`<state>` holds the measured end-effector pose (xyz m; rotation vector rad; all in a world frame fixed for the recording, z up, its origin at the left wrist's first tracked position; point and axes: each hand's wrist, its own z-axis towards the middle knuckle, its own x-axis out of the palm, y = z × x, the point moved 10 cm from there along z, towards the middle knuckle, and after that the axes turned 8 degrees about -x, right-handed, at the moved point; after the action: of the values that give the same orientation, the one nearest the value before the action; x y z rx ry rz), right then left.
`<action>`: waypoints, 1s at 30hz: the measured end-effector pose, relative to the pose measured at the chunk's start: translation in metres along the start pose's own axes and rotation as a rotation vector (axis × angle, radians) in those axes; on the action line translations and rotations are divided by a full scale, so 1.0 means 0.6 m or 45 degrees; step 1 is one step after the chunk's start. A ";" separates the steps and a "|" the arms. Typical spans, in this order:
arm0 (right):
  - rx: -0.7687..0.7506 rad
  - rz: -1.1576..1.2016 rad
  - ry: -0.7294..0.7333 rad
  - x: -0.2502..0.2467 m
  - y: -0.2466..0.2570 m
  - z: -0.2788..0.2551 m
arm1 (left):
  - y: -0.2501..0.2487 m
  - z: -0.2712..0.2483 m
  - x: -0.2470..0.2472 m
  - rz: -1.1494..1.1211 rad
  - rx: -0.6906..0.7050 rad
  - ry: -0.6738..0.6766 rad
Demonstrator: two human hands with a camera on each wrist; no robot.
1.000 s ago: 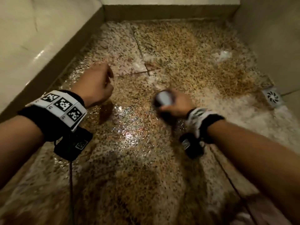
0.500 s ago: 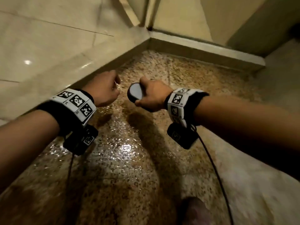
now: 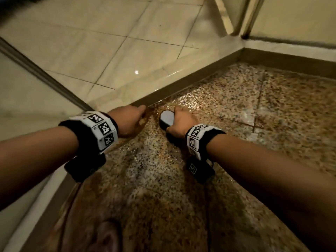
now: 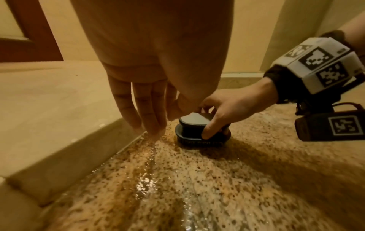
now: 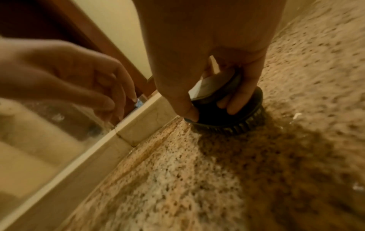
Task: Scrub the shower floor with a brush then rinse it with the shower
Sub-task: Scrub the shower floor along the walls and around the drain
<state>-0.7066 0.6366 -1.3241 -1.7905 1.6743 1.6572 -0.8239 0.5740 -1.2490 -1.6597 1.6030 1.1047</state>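
Observation:
A dark scrub brush with a grey top (image 3: 166,118) (image 4: 199,130) (image 5: 227,109) stands bristles-down on the wet speckled shower floor (image 3: 236,124) (image 4: 197,179) (image 5: 197,171), close to the low curb. My right hand (image 3: 181,122) (image 4: 227,112) (image 5: 207,78) grips it from above, thumb on one side and fingers on the other. My left hand (image 3: 127,120) (image 4: 150,109) (image 5: 88,81) hangs just left of the brush with loosely extended fingers pointing down over the floor at the curb, holding nothing.
A low tiled curb (image 3: 181,82) (image 4: 69,148) (image 5: 138,125) borders the shower floor on the left, with cream bathroom tiles (image 3: 109,51) beyond. A glass panel frame (image 3: 36,70) runs along the left. A doorframe (image 3: 236,15) stands at the far corner.
The view swung from the floor's middle toward the left curb. My right hand carried the brush up off the floor and set it down by the curb; my left hand's fingers have loosened and point down.

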 end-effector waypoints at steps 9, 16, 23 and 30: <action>-0.032 0.058 0.017 0.003 0.003 -0.009 | -0.020 0.025 -0.080 0.004 -0.040 -0.153; -0.093 -0.018 -0.058 -0.045 -0.045 -0.007 | -0.110 0.106 -0.018 -0.058 0.216 -0.130; -0.023 -0.011 -0.208 -0.095 -0.099 0.013 | -0.211 0.180 -0.060 0.292 0.530 -0.274; 0.245 0.045 -0.419 -0.160 -0.172 0.044 | -0.278 0.252 -0.125 0.238 0.654 -0.333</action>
<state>-0.6165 0.7472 -1.3128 -1.3257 1.6577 1.6338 -0.6808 0.7604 -1.2824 -1.0088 1.7089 0.8562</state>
